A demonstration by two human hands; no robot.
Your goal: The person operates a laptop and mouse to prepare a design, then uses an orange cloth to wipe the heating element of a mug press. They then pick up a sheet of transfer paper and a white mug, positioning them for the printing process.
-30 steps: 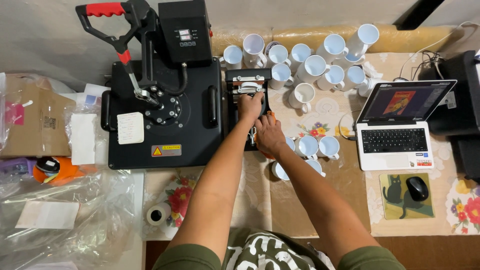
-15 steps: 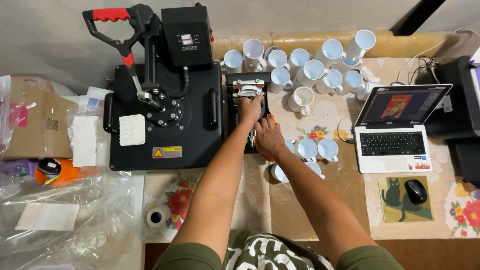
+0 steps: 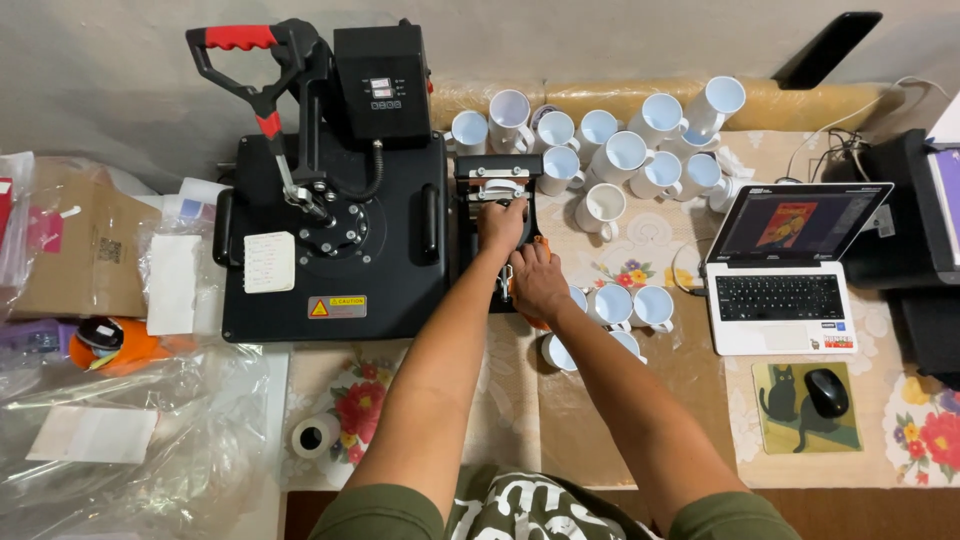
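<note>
Mug press (image 3: 497,185) under left hand (image 3: 500,225), right hand (image 3: 538,285)

Head camera, 1 view: looks straight down, mid-range, over table (image 3: 640,440).

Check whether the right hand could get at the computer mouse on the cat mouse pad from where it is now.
Probably yes. The right hand is at the mug press, and the mouse lies uncovered on its pad; only low white mugs sit between.

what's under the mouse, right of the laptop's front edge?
A mouse pad with a black cat picture lies under the mouse. The pad sits on the floral tablecloth. What is printed beneath the mouse itself is covered.
</note>
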